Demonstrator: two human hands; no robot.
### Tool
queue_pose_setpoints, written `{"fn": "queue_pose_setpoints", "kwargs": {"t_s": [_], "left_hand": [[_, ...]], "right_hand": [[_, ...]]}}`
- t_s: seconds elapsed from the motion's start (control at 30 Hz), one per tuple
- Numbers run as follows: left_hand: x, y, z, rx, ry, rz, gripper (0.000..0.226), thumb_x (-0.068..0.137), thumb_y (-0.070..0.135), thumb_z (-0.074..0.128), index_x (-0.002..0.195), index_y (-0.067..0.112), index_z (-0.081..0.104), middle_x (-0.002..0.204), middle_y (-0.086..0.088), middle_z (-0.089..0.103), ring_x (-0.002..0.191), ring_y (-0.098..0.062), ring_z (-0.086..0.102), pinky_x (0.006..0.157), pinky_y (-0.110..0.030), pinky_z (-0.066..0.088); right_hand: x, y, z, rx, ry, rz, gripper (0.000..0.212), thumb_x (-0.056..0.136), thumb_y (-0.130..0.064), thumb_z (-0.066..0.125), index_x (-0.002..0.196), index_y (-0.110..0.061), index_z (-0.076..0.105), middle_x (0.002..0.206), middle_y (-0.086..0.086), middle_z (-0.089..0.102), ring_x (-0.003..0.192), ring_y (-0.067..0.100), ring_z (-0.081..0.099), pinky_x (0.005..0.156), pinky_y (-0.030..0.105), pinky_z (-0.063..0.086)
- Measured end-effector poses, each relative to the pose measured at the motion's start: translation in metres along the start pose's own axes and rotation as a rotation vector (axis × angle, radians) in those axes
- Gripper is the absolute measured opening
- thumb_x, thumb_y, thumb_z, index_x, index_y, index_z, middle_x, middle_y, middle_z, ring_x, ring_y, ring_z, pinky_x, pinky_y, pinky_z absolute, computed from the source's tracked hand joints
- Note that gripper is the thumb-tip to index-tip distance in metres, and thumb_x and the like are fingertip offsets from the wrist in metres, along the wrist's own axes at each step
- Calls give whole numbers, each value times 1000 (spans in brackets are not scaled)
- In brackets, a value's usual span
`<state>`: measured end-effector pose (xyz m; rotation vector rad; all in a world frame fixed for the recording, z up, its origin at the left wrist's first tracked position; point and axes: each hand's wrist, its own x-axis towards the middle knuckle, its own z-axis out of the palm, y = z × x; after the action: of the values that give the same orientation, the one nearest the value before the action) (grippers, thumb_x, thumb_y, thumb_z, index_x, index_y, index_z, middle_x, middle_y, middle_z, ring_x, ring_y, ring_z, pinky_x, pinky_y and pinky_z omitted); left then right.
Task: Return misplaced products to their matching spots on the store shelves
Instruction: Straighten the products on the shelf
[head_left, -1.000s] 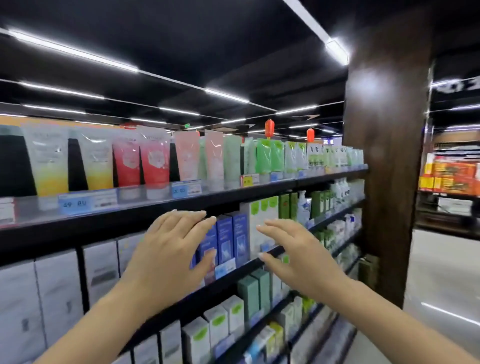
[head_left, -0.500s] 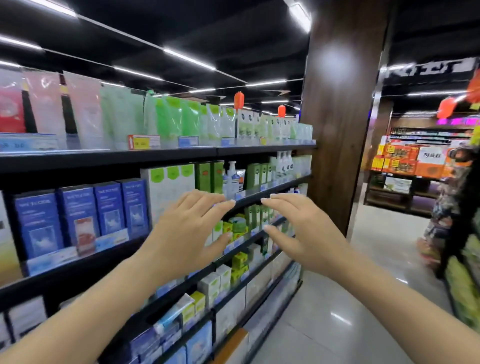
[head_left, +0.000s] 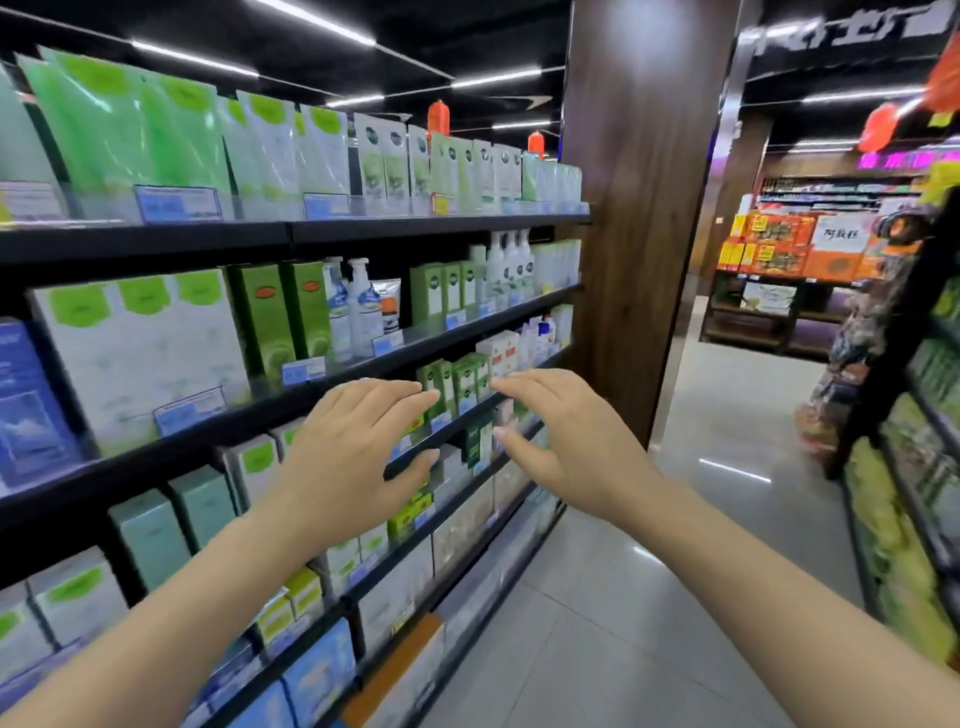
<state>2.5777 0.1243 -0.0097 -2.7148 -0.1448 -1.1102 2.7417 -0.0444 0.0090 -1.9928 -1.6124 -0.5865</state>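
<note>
no text is legible.

Two hands: left hand (head_left: 358, 457), right hand (head_left: 566, 441), both at 6 o'clock, empty. Two white spray bottles (head_left: 356, 306) at 10 o'clock. Two tall green boxes (head_left: 285, 317) beside them. Two red lanterns (head_left: 439, 117) at 12 o'clock.

Both forearms are bare right up to the edge of view, with no sleeve showing on either, and the left hand (head_left: 353, 457) and right hand (head_left: 566, 441) carry short, plain nails (unpainted, as far as the blur allows).
</note>
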Motion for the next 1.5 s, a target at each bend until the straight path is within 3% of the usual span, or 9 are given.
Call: {"fn": "queue_pose_setpoints", "kwargs": {"t_s": [0.3,0.57,0.9,1.0,1.27,1.4,1.5], "left_hand": [[67,-57,125,-9,-20,-20,47,86,38,57,123,9,62,118,-7,63,109,-28,58,95,-45,46],[109,-116,198,80,-133,-113,51,86,41,54,125,10,60,120,-8,62,110,-29,57,94,-44,45],[144,-168,270,287,-135,-456,54,85,45,43,121,8,60,117,-11,62,105,-34,56,86,-46,47],[150,-179,287,364,-149,-572,56,84,45,43,120,7,61,118,-13,62,107,-36,56,90,-48,45],[135,-184,298,535,-143,-867,53,84,44,40,123,12,56,119,-9,60,108,-31,49,90,-46,41],[121,-187,289,586,-236,-936,57,85,47,36,131,17,51,125,-7,57,113,-29,48,94,-46,41],[117,-192,280,610,-214,-961,55,85,45,38,125,13,56,121,-7,58,111,-29,48,93,-46,40]], "right_hand": [[80,113,77,7,-84,91,45,92,-31,54,134,-17,49,130,-1,55,123,17,44,104,31,36],[147,187,138,81,-124,111,46,93,-35,54,136,-21,46,133,-3,52,126,15,41,106,30,34],[249,269,204,234,-151,-98,46,93,-34,54,136,-20,46,135,-3,51,128,15,40,107,32,34],[278,291,221,283,-158,-184,46,93,-34,54,136,-20,46,135,-4,51,128,14,39,107,30,33],[337,303,268,474,-242,-349,50,94,-34,54,140,-19,40,139,-3,47,130,13,37,102,23,29],[362,288,291,546,-233,-325,54,93,-35,55,141,-19,38,141,0,45,131,18,39,102,27,32],[378,274,305,603,-250,-279,59,93,-36,55,144,-19,33,146,0,41,133,18,39,104,30,34]]}}
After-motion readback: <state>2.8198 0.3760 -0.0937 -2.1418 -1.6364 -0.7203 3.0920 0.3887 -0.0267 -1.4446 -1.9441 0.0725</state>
